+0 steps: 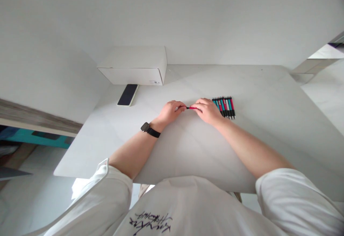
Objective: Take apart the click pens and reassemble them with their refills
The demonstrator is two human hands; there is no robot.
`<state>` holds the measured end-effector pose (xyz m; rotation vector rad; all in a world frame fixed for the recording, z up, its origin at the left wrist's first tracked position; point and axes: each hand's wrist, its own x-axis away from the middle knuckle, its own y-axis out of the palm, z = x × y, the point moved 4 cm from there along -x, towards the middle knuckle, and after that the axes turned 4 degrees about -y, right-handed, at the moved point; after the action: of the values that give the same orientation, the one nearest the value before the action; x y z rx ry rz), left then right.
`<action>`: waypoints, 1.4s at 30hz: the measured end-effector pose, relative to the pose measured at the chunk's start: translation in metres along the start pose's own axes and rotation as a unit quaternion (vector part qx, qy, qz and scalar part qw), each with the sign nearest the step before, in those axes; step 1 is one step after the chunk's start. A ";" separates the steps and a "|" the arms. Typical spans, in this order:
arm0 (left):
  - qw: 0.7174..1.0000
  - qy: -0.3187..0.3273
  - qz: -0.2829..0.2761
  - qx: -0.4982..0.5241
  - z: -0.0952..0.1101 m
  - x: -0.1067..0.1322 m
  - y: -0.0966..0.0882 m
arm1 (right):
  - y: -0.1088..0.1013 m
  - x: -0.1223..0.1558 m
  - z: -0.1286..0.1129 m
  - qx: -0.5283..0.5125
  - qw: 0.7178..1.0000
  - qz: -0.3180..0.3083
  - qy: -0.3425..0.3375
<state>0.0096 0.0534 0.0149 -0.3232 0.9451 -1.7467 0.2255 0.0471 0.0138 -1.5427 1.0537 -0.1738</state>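
Note:
Between both hands, just above or on the tabletop, is a red and black pen [191, 108] lying sideways. My left hand [172, 111] pinches its dark end. The fingers of my right hand [206, 109] are closed on its red end. Fingertips cover both tips of the pen. Right beside my right hand lies a row of several pens [227, 107] in red, teal and white with black grips, side by side. Part of that row is hidden behind my right hand.
A white box [134, 75] stands against the wall at the back left of the white table [258, 96]. In front of it lies a phone [128, 95] with a dark screen. My left wrist wears a black watch [150, 129].

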 end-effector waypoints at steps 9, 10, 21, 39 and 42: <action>0.999 -0.015 -0.028 0.025 0.002 0.002 0.002 | -0.004 0.000 -0.008 0.007 1.000 0.013 -0.012; 0.999 -0.017 -0.030 0.028 0.003 0.002 0.002 | -0.005 0.000 -0.009 0.008 1.000 0.015 -0.013; 0.999 0.002 -0.004 0.041 0.000 0.001 0.001 | 0.001 -0.001 -0.007 0.027 0.999 -0.026 -0.007; 0.999 -0.030 0.027 0.035 -0.009 0.002 -0.003 | -0.008 -0.001 -0.001 -0.011 0.999 0.032 0.024; 0.999 -0.045 0.014 0.025 -0.009 0.001 -0.003 | -0.007 -0.001 0.000 -0.008 0.999 0.030 0.023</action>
<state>0.0015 0.0564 0.0112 -0.3521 0.8356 -1.7131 0.2291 0.0471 0.0202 -1.5263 1.1393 -0.1600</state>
